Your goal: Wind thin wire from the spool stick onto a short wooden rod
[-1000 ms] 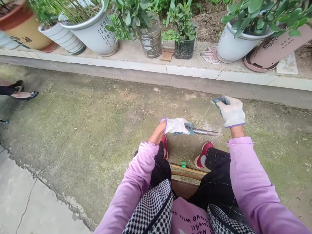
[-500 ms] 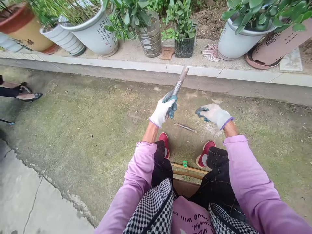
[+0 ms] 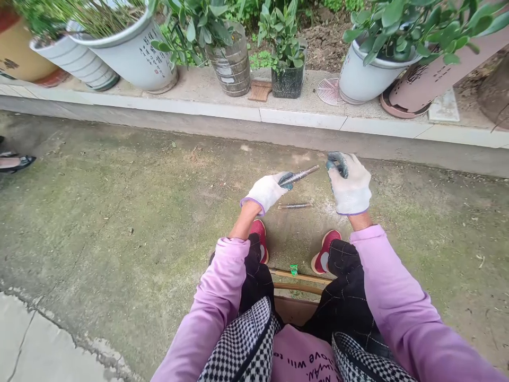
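Note:
My left hand [image 3: 268,191], in a white glove with blue fingertips, is closed round a short grey metal rod [image 3: 303,174] that points right and slightly up. My right hand [image 3: 350,183], gloved the same way, is raised just right of the rod's tip with its fingers curled; whether anything thin is pinched in them I cannot tell. A second short rod [image 3: 294,206] lies on the concrete ground between my hands, in front of my red shoes [image 3: 325,251].
A raised curb [image 3: 302,119] runs across the back, carrying several plant pots [image 3: 135,53], a round white grate [image 3: 329,91] and a small wooden block [image 3: 260,90]. Another person's dark shoe [image 3: 16,162] shows at the left edge. A wooden stool edge [image 3: 298,289] is between my knees.
My left hand has swung the rod down from pointing up to lying nearly level, aimed right. My right hand has lifted a little, close to the rod's tip. The view has shifted right.

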{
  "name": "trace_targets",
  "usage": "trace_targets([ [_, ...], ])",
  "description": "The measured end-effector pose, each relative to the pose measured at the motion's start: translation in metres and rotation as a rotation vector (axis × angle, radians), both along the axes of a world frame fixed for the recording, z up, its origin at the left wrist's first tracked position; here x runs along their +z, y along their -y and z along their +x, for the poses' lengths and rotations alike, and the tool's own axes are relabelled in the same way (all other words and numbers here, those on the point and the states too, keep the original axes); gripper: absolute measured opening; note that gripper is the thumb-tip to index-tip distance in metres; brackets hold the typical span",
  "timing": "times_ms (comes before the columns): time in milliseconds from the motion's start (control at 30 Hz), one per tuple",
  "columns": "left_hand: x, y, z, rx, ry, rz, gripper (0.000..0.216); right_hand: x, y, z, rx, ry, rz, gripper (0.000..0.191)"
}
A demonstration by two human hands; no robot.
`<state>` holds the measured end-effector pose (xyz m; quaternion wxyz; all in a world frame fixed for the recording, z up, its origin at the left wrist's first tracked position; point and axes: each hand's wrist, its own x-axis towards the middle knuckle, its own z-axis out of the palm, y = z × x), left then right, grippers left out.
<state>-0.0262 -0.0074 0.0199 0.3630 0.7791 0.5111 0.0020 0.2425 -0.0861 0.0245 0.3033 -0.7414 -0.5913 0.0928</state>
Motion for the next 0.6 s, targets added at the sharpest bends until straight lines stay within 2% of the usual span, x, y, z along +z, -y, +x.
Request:
trace_targets([
  [133, 0.002, 0.001, 0.002, -0.078, 0.007, 0.037, 0.055, 0.002, -0.004, -0.006, 0.15, 0.178, -0.126, 0.048],
  [267, 0.006, 0.005, 0.002, -0.241, -0.07, 0.048, 0.047, 0.0, -0.013, -0.021, 0.453, 0.294, -0.423, 0.042],
  [333, 0.009, 0.008, 0.003, -0.279, -0.083, 0.047, 0.043, -0.001, -0.015, -0.027, 0.53, 0.317, -0.527, 0.043],
  [500, 0.017, 0.013, 0.01, -0.268, -0.075, 0.031, 0.045, -0.002, -0.013, -0.026, 0.557, 0.285, -0.594, 0.052],
  [600, 0.02, 0.014, 0.013, -0.155, -0.063, 0.143, 0.043, -0.007, -0.013, -0.018, 0.503, 0.201, -0.573, 0.056],
])
